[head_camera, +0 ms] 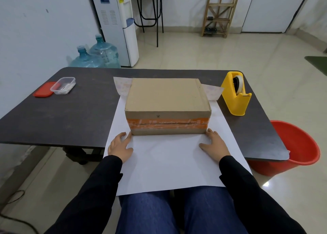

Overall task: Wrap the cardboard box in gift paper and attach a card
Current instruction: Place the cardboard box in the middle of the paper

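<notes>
A brown cardboard box (166, 99) with orange tape on its near side sits on a sheet of gift paper (168, 163), white side up. The sheet hangs over the table's near edge onto my lap, and its patterned far end curls up behind the box. My left hand (120, 147) lies flat on the paper, fingertips at the box's near left corner. My right hand (215, 144) lies flat by the near right corner. Neither hand holds anything. No card is clearly in view.
The dark table (62, 113) carries a yellow tape dispenser (236, 93) at the right and a clear plastic container (63, 85) with its red lid (43, 91) at the far left. A red bucket (297, 148) stands on the floor at the right.
</notes>
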